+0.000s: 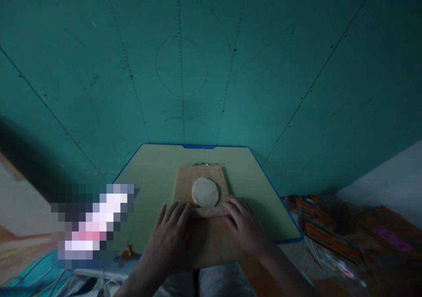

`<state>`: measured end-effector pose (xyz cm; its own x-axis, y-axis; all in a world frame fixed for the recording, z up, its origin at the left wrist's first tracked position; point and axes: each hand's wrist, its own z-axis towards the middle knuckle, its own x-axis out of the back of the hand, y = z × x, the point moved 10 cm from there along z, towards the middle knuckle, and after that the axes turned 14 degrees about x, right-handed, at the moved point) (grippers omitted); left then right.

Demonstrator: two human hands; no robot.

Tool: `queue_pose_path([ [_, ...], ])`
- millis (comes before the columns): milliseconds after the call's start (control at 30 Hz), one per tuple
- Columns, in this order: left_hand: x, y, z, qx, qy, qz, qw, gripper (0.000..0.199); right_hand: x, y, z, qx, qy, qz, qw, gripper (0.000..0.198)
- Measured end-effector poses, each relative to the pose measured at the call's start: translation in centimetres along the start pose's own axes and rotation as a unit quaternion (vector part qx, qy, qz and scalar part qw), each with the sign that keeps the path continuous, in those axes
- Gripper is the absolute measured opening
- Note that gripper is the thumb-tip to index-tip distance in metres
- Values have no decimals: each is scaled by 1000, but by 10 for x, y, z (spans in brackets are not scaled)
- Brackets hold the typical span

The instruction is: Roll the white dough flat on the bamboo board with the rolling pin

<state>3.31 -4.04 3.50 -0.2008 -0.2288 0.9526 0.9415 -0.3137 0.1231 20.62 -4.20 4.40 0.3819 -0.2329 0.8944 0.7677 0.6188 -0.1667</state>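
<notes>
A round, flat piece of pale dough [205, 192] lies on a wooden cutting board [184, 178] with a metal handle at its far end. Just on the near side of the dough is a wooden rolling pin [207, 211], lying crosswise on the board. My left hand [173, 224] rests over the pin's left end, fingers pointing forward. Over the right end, my right hand [245, 222] has its fingers curled onto the pin. The pin touches or nearly touches the dough's near edge; I cannot tell which.
Under the board is a pale table [151, 169] with a blue rim, its far edge by a green wall [198, 90]. A blurred-out pale object [102, 218] is at the left. Cardboard boxes [379, 226] and clutter lie on the right.
</notes>
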Motion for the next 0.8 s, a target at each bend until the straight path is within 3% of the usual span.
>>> queue_pose_path([
  [133,0,-1,10,24,-121,-24,992,23,9,6,-2,6,-7,3,1000,34],
  [200,7,-4,16,22,-134,-39,990,24,17,8,5,26,-7,14,1000,34],
  [367,28,-13,42,-4,-45,-60,997,28,26,21,38,35,-6,45,998,27],
  [633,5,-13,60,8,31,21,999,46,-11,29,44,35,28,12,999,41],
  [800,2,-19,74,29,28,-7,999,40,-10,35,53,5,29,-1,1000,27],
])
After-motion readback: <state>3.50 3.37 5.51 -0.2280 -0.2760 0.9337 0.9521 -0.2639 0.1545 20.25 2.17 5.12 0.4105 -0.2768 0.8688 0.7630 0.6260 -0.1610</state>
